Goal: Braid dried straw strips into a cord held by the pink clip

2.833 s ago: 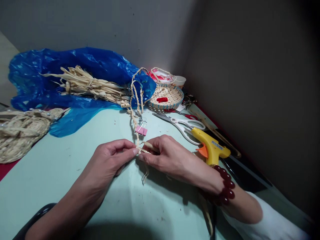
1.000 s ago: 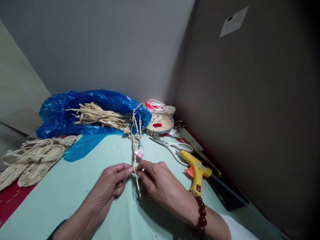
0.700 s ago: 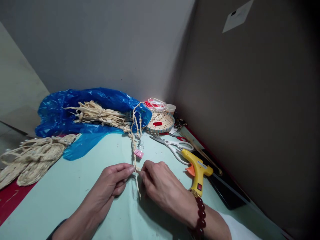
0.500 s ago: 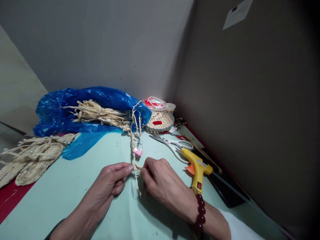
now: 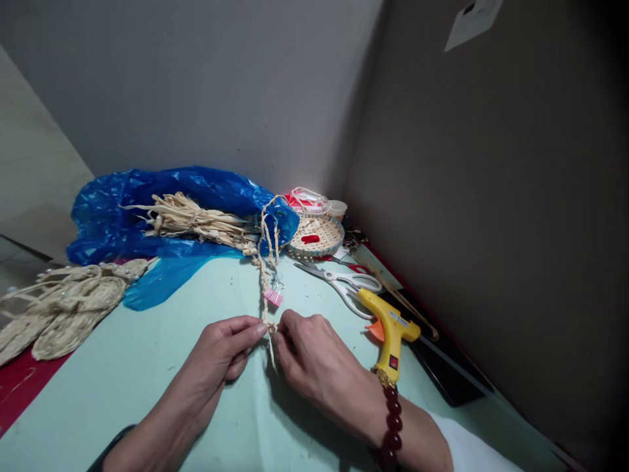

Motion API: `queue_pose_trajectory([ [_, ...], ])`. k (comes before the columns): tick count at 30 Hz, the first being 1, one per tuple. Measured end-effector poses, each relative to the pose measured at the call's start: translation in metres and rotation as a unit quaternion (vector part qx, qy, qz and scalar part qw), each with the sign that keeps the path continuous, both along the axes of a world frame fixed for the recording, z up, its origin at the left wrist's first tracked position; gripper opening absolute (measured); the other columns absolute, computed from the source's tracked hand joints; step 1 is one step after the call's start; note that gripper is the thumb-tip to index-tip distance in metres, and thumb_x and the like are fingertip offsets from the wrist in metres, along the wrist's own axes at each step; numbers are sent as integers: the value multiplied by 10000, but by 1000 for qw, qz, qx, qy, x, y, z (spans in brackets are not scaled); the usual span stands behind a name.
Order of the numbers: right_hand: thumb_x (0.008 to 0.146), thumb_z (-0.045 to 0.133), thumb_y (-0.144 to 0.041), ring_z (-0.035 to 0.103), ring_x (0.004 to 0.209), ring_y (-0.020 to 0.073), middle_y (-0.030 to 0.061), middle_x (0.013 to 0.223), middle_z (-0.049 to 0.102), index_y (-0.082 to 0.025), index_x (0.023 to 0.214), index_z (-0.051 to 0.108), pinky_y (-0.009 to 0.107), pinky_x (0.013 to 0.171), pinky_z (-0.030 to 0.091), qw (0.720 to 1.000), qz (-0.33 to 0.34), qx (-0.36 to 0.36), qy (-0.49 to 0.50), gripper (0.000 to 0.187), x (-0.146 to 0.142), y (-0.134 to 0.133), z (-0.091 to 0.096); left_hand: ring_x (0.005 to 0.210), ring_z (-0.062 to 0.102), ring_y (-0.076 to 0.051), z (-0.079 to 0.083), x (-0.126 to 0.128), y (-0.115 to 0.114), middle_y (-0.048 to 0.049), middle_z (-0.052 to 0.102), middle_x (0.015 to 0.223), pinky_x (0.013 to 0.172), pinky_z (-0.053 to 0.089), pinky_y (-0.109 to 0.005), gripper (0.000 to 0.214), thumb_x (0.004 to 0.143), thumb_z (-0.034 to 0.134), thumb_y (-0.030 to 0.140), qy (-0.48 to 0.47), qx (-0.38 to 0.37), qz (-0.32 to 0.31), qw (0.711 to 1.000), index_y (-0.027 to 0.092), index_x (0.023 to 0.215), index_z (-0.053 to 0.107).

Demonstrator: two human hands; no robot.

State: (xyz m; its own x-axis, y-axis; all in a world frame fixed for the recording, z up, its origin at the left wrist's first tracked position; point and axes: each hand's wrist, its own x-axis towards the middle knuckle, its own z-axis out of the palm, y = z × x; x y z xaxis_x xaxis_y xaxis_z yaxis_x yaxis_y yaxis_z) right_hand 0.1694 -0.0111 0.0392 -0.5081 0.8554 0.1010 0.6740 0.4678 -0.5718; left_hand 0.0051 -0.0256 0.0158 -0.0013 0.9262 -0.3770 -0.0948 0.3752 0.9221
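Note:
A thin braid (image 5: 264,288) of pale straw-like fibre runs from the bundle side of the table down to my hands. My left hand (image 5: 228,347) pinches its near end between thumb and forefinger. Close on its right, my right hand (image 5: 314,347) is closed, its fingertips on a strand at the braid's end; the exact grip is partly hidden behind the knuckles. A loose strand tip (image 5: 272,351) hangs down between the hands. Just beyond my fingers a pink binder clip (image 5: 274,297) lies against the braid.
A blue plastic bag (image 5: 108,216) holds a fibre bundle (image 5: 196,219). Woven sandals (image 5: 83,308) lie left. On the right are white-handled scissors (image 5: 344,288), a yellow glue gun (image 5: 390,328) and a black flat object (image 5: 445,373). A woven basket (image 5: 319,246) stands at the back.
The strand at the right fingers has shifted slightly, and the hanging tip looks shorter. Both hands stay at the braid's end, still pinching. The view has tilted a little.

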Motion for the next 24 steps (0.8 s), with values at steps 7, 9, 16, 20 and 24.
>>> queue_pose_trajectory([
  [7, 910, 420, -205, 316, 489, 126, -28, 575, 464, -194, 918, 513, 269, 506, 199, 1000, 15, 11, -22, 93, -2, -2, -1, 456, 158, -58, 1, 2, 0, 87, 337, 498, 456, 76, -256, 292, 705, 690, 431, 48, 8, 10, 999, 143, 715, 643],
  [9, 912, 421, -199, 311, 474, 123, -36, 554, 455, -201, 909, 533, 261, 504, 211, 1000, 20, 0, -13, 113, -2, -3, 2, 452, 163, -61, 1, 2, 0, 88, 333, 486, 455, 81, -259, 298, 695, 688, 438, 58, 8, 9, 998, 144, 699, 638],
  [16, 963, 399, -238, 539, 597, 135, 7, 614, 613, -175, 877, 587, 235, 621, 342, 993, 47, -88, 66, 216, 1, 0, 10, 473, 110, -73, 3, 0, 0, 100, 268, 487, 459, 63, -269, 319, 707, 671, 464, 46, 1, -17, 999, 156, 649, 609],
  [20, 971, 389, -254, 552, 612, 143, 8, 580, 614, -177, 833, 566, 236, 619, 345, 990, 45, -109, 71, 237, 1, 2, 9, 488, 90, -83, 3, 1, -1, 102, 237, 497, 459, 73, -269, 304, 751, 646, 431, 11, 2, -40, 999, 175, 613, 558],
  [24, 951, 424, -256, 521, 588, 140, 20, 640, 603, -173, 815, 525, 238, 568, 321, 994, 18, -98, 47, 188, -1, 0, 8, 488, 107, -83, 1, 1, -2, 91, 272, 521, 457, 91, -258, 292, 779, 626, 403, 0, 14, -37, 999, 179, 611, 544],
])
